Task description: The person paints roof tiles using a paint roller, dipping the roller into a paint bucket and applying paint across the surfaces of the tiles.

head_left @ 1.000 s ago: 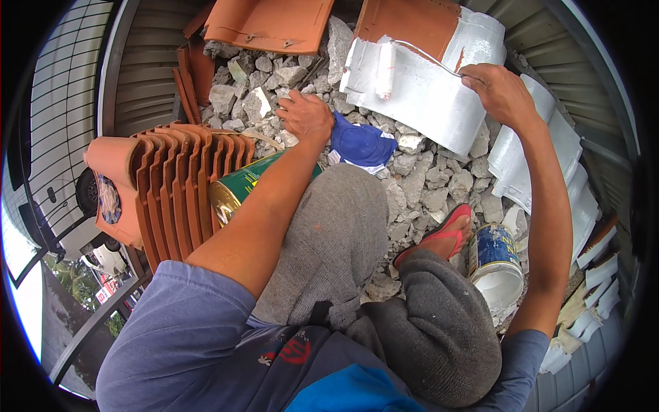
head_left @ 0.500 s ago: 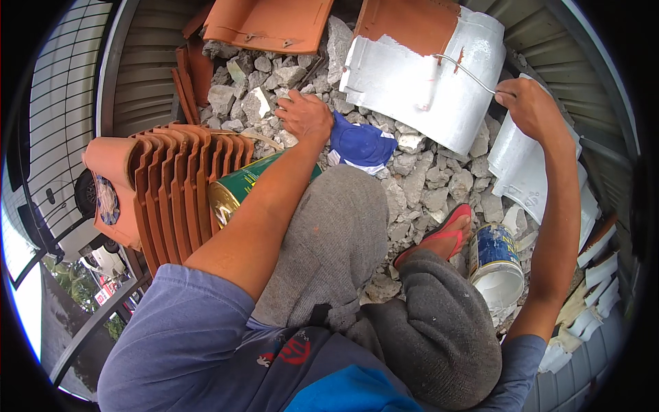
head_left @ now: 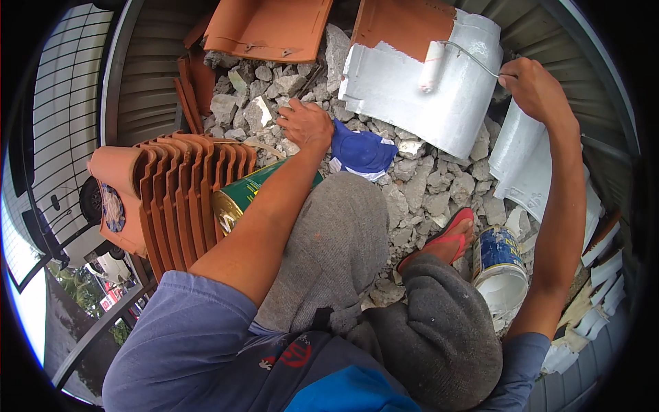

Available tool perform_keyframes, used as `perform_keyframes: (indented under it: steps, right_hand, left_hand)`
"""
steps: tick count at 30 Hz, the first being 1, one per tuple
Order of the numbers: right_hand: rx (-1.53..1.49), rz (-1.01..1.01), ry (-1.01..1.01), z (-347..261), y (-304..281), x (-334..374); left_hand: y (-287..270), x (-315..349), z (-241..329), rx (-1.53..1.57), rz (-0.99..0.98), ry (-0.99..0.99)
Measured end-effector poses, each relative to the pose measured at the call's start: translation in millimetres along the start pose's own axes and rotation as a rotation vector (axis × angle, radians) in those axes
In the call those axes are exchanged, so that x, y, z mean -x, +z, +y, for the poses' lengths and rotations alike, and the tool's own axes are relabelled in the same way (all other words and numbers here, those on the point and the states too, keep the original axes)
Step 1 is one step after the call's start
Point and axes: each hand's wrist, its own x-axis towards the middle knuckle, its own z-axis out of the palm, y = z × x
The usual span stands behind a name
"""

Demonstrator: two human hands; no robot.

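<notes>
My right hand (head_left: pixel 539 89) is closed around the handle end of a small paint roller. Its white sleeve (head_left: pixel 432 67) rests on a clay roof tile (head_left: pixel 456 103), coated silver-white below and at the right; bare orange (head_left: pixel 397 27) shows at the upper left. My left hand (head_left: pixel 307 125) leans on grey rubble (head_left: pixel 288 84), fingers bent and slightly apart, with no held thing in sight. A blue and white cloth item (head_left: pixel 362 150), perhaps a cap, lies just right of that hand. Under my left forearm, a green can (head_left: pixel 241 196) with a gold-coloured end lies partly hidden.
Stacked orange tiles (head_left: pixel 182 199) stand at the left; another bare tile (head_left: pixel 268 29) lies at the far side. White-coated tiles (head_left: pixel 528 161) lean at the right. An opened blue and white paint bucket (head_left: pixel 499 254) lies near my sandalled foot (head_left: pixel 449 237). Metal truck-bed walls (head_left: pixel 147 65) surround this.
The roller sleeve has moved up the tile toward the edge of the bare orange patch, and my right hand has shifted slightly. My left hand stays on the rubble.
</notes>
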Motion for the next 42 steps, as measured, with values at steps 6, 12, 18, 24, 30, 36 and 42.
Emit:
perform_keyframes:
  steps: [6, 12, 18, 24, 30, 36, 42]
  right_hand:
    - [-0.272, 0.032, -0.155, -20.8, 45.7, -40.3]
    - [-0.264, 0.031, -0.155, -14.2, 42.1, -39.5]
    - [-0.124, -0.044, -0.028, 11.0, 17.6, -23.8]
    - [-0.360, 0.027, -0.148, -27.3, 52.8, -43.9]
    - [-0.447, 0.048, -0.142, -30.2, 52.3, -40.6]
    - [-0.470, 0.108, -0.187, -37.5, 62.8, -43.4]
    - [-0.301, 0.049, -0.167, -32.8, 42.8, -37.2]
  left_hand:
    - [-0.7, 2.8, 2.2, -0.007, 0.012, 0.015]
    - [0.7, 0.6, -1.1, 0.004, 0.016, -0.001]
    - [-3.0, 2.6, 1.7, 0.005, 0.016, -0.004]
    - [-0.2, 2.6, 1.5, 0.006, 0.009, 0.017]
    - [2.4, 1.7, 0.0, -0.027, 0.019, 0.001]
    - [-0.5, 2.3, 1.5, 0.000, 0.007, -0.002]
    - [-0.2, 1.9, 0.2, -0.008, 0.034, 0.007]
